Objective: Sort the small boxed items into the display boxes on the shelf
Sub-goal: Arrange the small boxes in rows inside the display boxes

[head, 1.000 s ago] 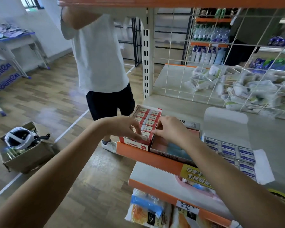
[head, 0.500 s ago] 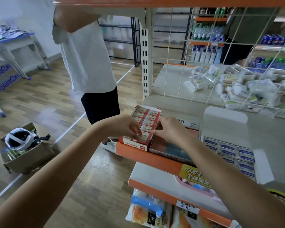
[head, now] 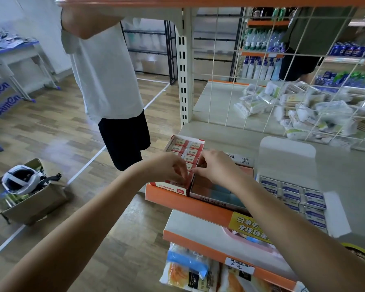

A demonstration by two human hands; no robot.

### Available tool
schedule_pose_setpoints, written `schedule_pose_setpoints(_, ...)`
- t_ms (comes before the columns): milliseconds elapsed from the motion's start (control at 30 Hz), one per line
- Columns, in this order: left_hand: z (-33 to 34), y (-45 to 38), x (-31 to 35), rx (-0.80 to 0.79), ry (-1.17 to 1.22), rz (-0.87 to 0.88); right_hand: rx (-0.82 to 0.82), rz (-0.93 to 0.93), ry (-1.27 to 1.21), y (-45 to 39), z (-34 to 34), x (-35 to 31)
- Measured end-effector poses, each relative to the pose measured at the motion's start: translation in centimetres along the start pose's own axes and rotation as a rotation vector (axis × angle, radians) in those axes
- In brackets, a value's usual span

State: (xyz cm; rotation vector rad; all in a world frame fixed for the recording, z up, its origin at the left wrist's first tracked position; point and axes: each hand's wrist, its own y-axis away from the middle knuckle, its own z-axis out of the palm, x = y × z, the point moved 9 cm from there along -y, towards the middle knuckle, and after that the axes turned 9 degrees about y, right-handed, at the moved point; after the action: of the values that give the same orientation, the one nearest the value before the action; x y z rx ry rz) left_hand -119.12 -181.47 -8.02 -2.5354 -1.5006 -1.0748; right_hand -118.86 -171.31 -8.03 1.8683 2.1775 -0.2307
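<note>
Both hands, left hand (head: 167, 168) and right hand (head: 216, 167), pinch small boxes in the red display box (head: 173, 187) on the shelf (head: 219, 131); wood floor (head: 51, 131) left of it.

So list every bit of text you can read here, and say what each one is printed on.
"GantEn": blue print on the cardboard carton by the wall.
"deli": front of the red display box.
"2B": small boxed items inside it.
"白象" and "全球销": yellow shelf-edge sign; the rest is hidden by the arm.
"6元": handwritten price tag, roughly legible.
Blue-and-white boxes, lower-shelf packets and distant bottle labels: too blurred to read.
</note>
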Motion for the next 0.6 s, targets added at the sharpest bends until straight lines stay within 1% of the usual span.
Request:
schedule_pose_setpoints(167,0.1,-0.3,0.6,0.019,-0.086,0.022,-0.002,-0.002,0.007,-0.2,0.1,0.0)
schedule_pose_setpoints(233,-0.1,-0.4,0.7,0.037,-0.121,0.02,-0.007,-0.036,-0.002,0.1,-0.1,-0.3)
schedule_pose_setpoints(300,-0.9,-0.6,1.2,0.09,-0.177,0.029,-0.029,-0.095,-0.014,0.5,-0.7,-0.8)
schedule_pose_setpoints(367,-2.4,-1.4,2.8,0.194,-0.273,0.071,-0.045,-0.123,0.025,0.9,-1.8,-0.3)
schedule_pose_setpoints(400,-2.9,-2.0,3.8,0.243,-0.299,0.101,-0.046,-0.113,0.069,1.0,-2.6,0.5)
schedule_pose_setpoints(467,-2.9,-3.7,6.8,0.271,-0.321,0.18,-0.018,-0.06,0.145,1.7,-4.6,3.5)
schedule_pose_setpoints(600,0.5,-7.4,15.2,0.201,-0.431,0.344,0.028,0.108,0.251,5.6,-9.2,12.0)
